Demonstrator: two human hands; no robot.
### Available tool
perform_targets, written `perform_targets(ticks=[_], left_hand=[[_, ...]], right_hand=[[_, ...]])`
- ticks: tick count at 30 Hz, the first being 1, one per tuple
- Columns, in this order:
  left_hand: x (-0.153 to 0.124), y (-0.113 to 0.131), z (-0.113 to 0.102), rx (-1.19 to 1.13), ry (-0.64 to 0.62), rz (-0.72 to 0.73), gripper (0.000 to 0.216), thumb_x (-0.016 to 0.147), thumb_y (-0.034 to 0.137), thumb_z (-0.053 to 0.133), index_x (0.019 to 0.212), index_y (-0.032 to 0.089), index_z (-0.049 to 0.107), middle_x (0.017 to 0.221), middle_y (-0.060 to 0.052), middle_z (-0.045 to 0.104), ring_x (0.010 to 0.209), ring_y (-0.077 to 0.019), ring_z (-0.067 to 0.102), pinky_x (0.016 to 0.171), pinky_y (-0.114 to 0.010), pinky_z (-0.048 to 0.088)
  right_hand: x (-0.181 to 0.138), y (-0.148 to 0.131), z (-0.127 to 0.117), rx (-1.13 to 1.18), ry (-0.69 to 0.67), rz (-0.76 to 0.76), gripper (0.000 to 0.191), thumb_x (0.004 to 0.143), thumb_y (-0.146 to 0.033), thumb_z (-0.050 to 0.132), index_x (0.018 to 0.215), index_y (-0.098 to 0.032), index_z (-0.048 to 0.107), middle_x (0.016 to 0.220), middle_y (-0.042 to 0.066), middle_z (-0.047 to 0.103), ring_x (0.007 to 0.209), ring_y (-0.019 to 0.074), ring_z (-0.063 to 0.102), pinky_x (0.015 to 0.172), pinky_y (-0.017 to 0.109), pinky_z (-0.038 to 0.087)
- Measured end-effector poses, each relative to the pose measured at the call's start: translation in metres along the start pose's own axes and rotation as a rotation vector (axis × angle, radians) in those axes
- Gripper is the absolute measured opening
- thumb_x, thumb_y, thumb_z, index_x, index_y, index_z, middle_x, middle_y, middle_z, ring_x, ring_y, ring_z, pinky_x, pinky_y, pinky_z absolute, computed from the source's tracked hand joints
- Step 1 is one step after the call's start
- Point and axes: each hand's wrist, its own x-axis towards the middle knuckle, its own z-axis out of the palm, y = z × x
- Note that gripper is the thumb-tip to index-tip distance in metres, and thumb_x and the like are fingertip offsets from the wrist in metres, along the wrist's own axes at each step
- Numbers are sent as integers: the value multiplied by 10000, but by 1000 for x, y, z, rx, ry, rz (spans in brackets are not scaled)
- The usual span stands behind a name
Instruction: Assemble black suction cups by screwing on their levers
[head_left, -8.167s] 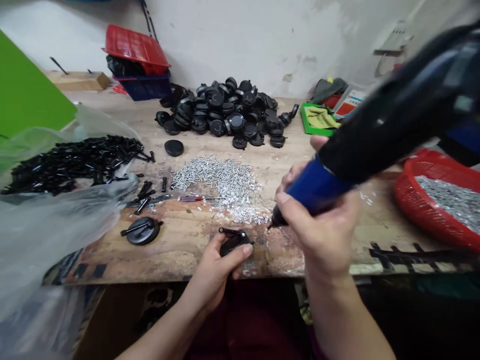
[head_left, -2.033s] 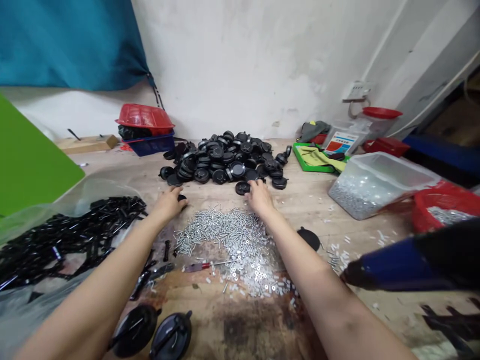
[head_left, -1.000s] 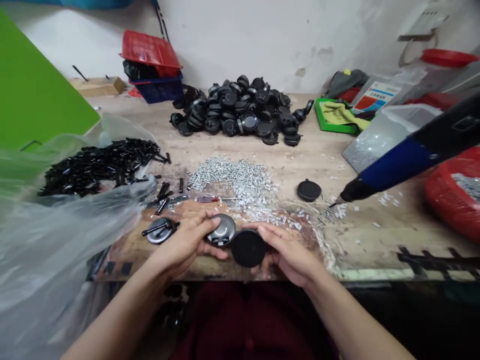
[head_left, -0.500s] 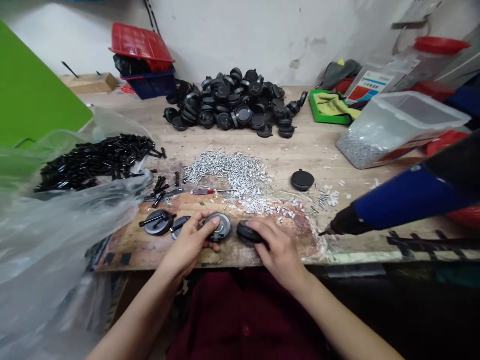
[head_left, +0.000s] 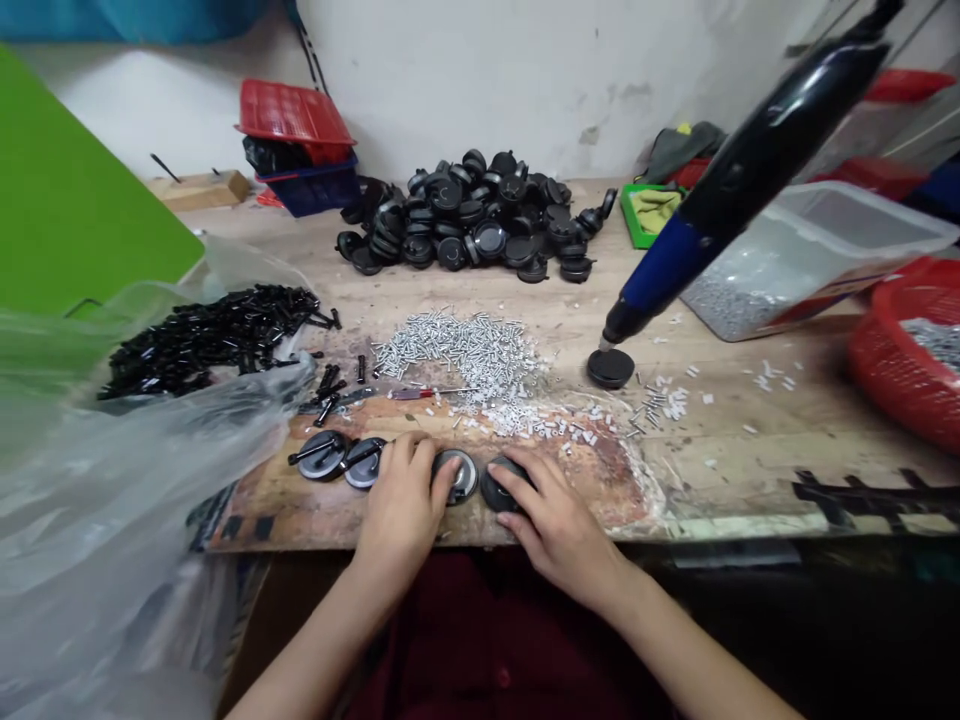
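Note:
My left hand (head_left: 405, 500) rests on the board, its thumb over the left side of a grey-faced round suction-cup base (head_left: 463, 478); its fingertips are partly hidden. With its fingers curved over the top, my right hand (head_left: 566, 525) grips a black suction-cup base (head_left: 496, 490) just to the right. Two more bases, a left one (head_left: 321, 456) and a nearer one (head_left: 364, 464), lie left of my left hand with black levers across them. An electric screwdriver (head_left: 675, 250) hangs with its tip at another black base (head_left: 610, 369).
Metal pins (head_left: 465, 350) and white plastic bits (head_left: 525, 415) lie heaped mid-table, beside a red-handled screwdriver (head_left: 412, 394). Black levers (head_left: 210, 335) fill a plastic bag at left. Behind is a pile of black bases (head_left: 465, 215); a clear bin (head_left: 750, 290) and red basket (head_left: 885, 350) stand right.
The hanging electric screwdriver has swung up and left, away from the front edge to the lone black base. My left hand has turned over more, knuckles up, and its base now lies flat.

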Motion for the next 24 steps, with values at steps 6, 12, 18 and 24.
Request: perform_targets(ticks=[6, 12, 18, 24], left_hand=[[-5, -4, -6, -11, -150, 191, 461, 825, 377, 599, 1242, 202, 514, 1296, -132, 499, 1199, -314, 421, 1006, -478, 392], [14, -4, -11, -16, -223, 303, 340, 857, 180, 513, 1196, 187, 549, 1209, -102, 559, 1176, -260, 457, 1027, -416, 387], [17, -8, -21, -94, -238, 288, 265, 848, 259, 560, 1103, 197, 590, 1175, -99, 589, 1120, -257, 523, 965, -391, 424], [75, -38, -79, 109, 75, 73, 271, 874, 382, 476, 969, 188, 640, 982, -107, 674, 930, -270, 610, 826, -359, 445]], right_hand=[[13, 7, -7, 72, -99, 24, 517, 882, -112, 408, 1386, -215, 357, 1442, 120, 375, 1344, 256, 336, 1101, 515, 349], [31, 9, -16, 77, -221, -39, 638, 833, -55, 394, 1441, -203, 268, 1446, 109, 379, 1357, 231, 323, 1122, 471, 333], [37, 12, -18, 91, -228, -23, 532, 885, -209, 496, 1398, -220, 354, 1412, 107, 418, 1306, 242, 392, 1080, 454, 388], [71, 21, -35, 4, 24, 23, 265, 931, -187, 432, 1146, -169, 586, 1187, 120, 581, 1092, 228, 536, 945, 416, 456]])
